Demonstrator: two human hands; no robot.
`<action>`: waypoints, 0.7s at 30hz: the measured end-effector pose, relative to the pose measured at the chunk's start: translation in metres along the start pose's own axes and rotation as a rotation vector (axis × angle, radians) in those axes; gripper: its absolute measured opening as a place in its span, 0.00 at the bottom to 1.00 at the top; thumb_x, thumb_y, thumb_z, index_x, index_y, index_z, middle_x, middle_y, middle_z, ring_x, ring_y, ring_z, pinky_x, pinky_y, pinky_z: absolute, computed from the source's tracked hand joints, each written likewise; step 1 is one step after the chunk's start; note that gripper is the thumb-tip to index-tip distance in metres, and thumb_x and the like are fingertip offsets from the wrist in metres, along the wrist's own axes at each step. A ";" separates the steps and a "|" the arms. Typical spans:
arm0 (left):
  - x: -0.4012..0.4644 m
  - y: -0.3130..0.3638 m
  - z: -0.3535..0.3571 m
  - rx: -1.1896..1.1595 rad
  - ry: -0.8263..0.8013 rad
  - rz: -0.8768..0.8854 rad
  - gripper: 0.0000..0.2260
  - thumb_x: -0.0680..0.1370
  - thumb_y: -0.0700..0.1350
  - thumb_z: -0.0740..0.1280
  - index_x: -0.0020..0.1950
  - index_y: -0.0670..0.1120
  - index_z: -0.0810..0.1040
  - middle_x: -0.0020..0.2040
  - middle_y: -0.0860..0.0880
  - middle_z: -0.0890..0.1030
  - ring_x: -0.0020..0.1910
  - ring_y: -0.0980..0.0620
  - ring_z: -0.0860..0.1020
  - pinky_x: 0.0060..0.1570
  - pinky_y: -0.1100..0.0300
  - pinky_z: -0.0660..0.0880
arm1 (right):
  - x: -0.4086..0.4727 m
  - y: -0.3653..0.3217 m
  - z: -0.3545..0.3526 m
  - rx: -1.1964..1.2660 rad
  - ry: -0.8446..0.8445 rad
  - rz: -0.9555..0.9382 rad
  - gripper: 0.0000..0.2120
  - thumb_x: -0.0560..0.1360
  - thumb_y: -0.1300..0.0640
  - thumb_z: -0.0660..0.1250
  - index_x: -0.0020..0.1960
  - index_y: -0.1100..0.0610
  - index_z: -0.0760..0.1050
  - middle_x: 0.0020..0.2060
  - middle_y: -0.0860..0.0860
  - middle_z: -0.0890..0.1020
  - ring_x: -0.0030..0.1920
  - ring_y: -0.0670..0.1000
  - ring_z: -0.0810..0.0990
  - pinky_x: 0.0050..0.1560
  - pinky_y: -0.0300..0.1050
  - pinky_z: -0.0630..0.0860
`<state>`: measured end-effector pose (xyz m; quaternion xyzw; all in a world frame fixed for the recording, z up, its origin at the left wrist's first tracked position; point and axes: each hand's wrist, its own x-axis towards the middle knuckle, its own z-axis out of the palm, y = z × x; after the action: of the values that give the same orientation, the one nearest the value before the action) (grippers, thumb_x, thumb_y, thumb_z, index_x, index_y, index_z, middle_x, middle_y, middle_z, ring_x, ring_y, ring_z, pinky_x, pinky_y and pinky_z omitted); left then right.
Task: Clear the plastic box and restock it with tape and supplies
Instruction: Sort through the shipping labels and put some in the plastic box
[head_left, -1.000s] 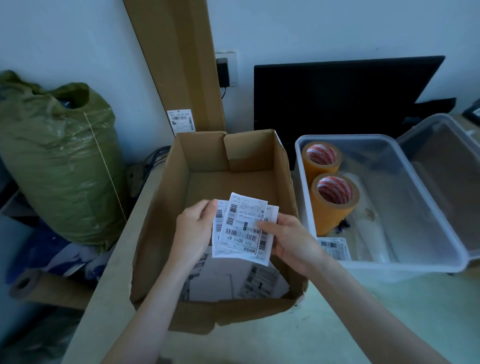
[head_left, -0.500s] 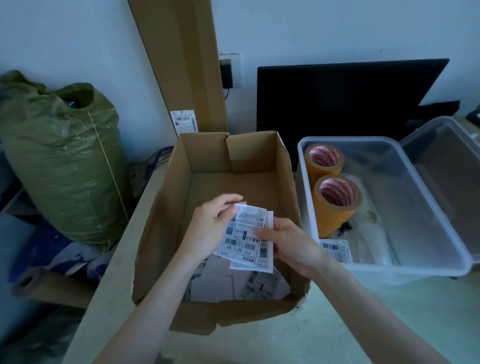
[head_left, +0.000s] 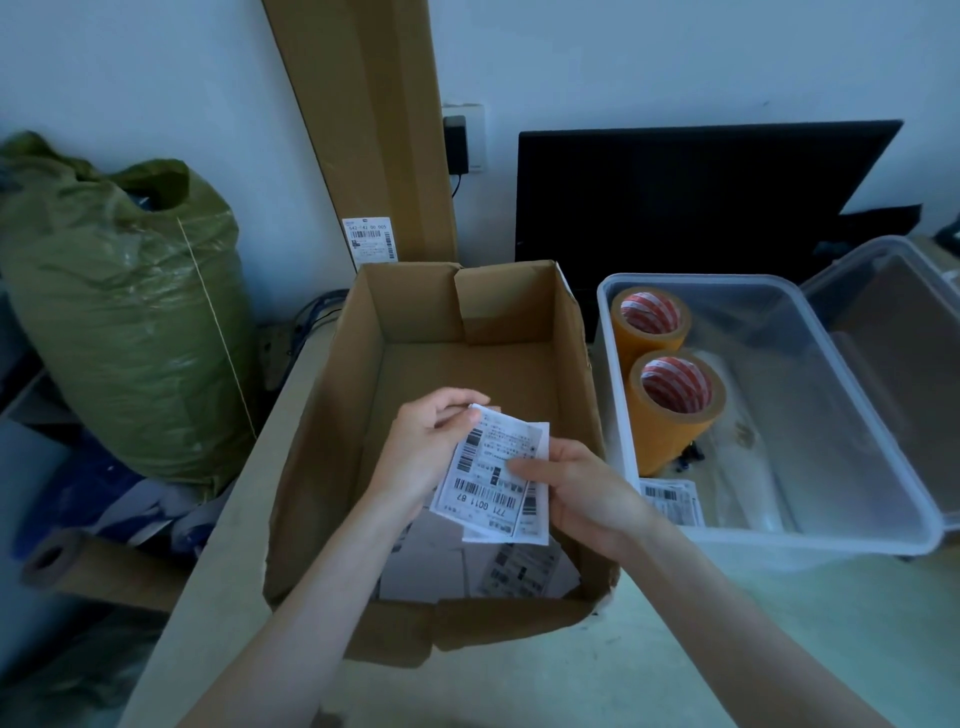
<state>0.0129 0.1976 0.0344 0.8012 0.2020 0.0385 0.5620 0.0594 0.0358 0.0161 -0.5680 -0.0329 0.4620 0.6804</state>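
Both hands over open cardboard box (head_left: 332, 467): left hand (head_left: 421, 457) and right hand (head_left: 582, 488) pinch small stack of barcode labels (head_left: 488, 478) between them. More labels (head_left: 519, 571) on box floor. Right of it, clear plastic box (head_left: 883, 467) on table (head_left: 675, 649) holds two tape rolls (head_left: 670, 410), one label (head_left: 672, 501). Monitor (head_left: 675, 197) behind.
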 end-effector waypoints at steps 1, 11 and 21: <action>0.001 -0.002 0.000 -0.014 0.002 -0.005 0.08 0.80 0.45 0.63 0.57 0.51 0.78 0.51 0.56 0.82 0.47 0.61 0.80 0.40 0.71 0.74 | 0.000 0.000 -0.001 -0.004 0.023 -0.006 0.12 0.79 0.65 0.60 0.60 0.61 0.76 0.55 0.59 0.82 0.57 0.58 0.82 0.63 0.60 0.74; 0.032 -0.096 -0.004 0.797 -0.499 -0.226 0.24 0.76 0.46 0.68 0.72 0.49 0.67 0.68 0.47 0.71 0.63 0.48 0.72 0.60 0.53 0.72 | -0.010 -0.002 -0.016 0.005 0.210 -0.148 0.13 0.79 0.65 0.59 0.59 0.57 0.77 0.53 0.55 0.83 0.56 0.56 0.81 0.63 0.60 0.74; 0.021 -0.135 0.012 1.038 -0.704 -0.303 0.44 0.71 0.50 0.73 0.77 0.48 0.47 0.70 0.45 0.65 0.61 0.47 0.73 0.59 0.51 0.75 | -0.014 0.011 -0.019 0.124 0.252 -0.125 0.13 0.80 0.65 0.58 0.60 0.56 0.77 0.54 0.55 0.84 0.56 0.56 0.82 0.62 0.61 0.74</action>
<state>-0.0023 0.2330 -0.0974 0.8961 0.1087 -0.4093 0.1331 0.0556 0.0110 0.0073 -0.5754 0.0461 0.3448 0.7403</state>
